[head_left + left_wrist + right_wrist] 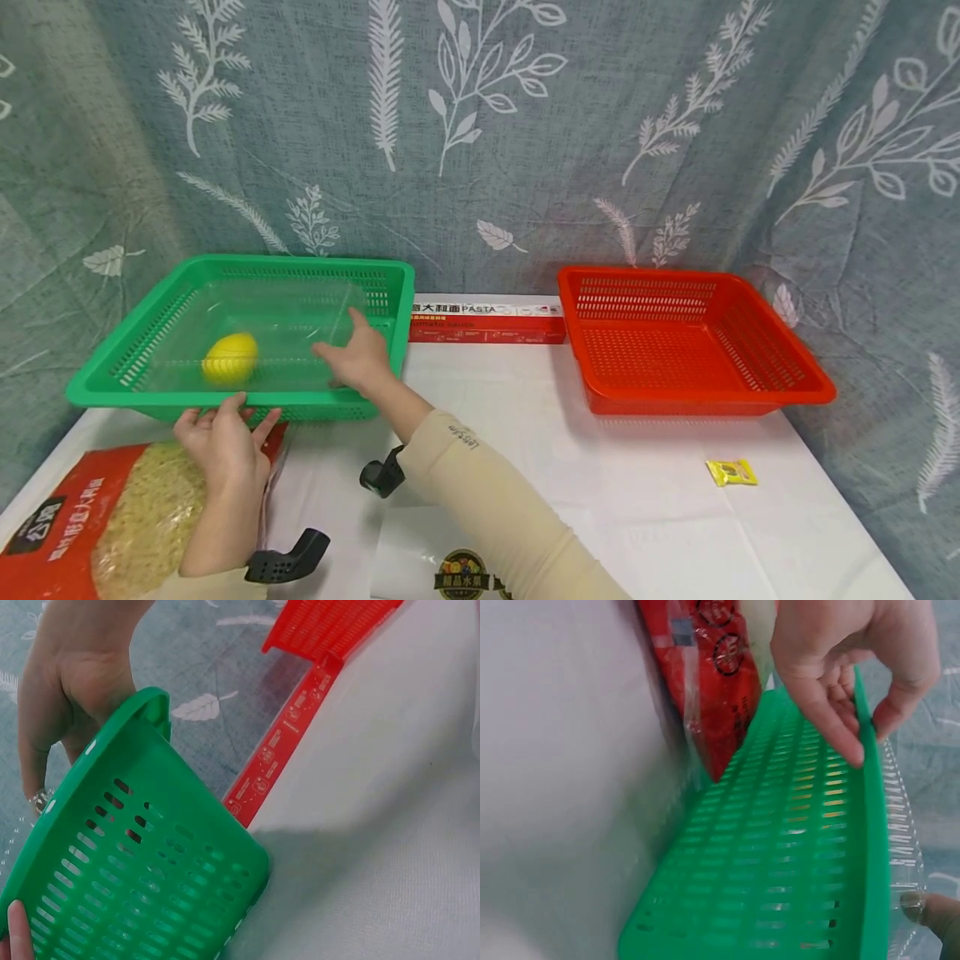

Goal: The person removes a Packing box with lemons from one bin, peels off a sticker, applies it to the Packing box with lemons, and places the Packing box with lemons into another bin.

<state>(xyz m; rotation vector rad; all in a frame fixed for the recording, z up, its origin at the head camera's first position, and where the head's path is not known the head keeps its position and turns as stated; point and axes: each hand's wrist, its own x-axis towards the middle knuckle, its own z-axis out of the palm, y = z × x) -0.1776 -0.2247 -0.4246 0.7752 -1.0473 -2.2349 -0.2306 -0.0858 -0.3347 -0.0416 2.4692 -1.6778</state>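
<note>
Left hand (227, 446) pinches green basket (322, 403) at near rim. Right hand (365, 354), fingers parted, grips clear container (281, 321) by right end.

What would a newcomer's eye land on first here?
Probably the large green basket on the left, where a bright yellow object shows through a clear plastic container. Next, the red basket on the right, vivid against the white table. The left hand at the green front rim would draw notice too.

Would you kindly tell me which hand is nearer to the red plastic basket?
Right. The right hand is left of the red plastic basket; the left hand is farther left.
</note>
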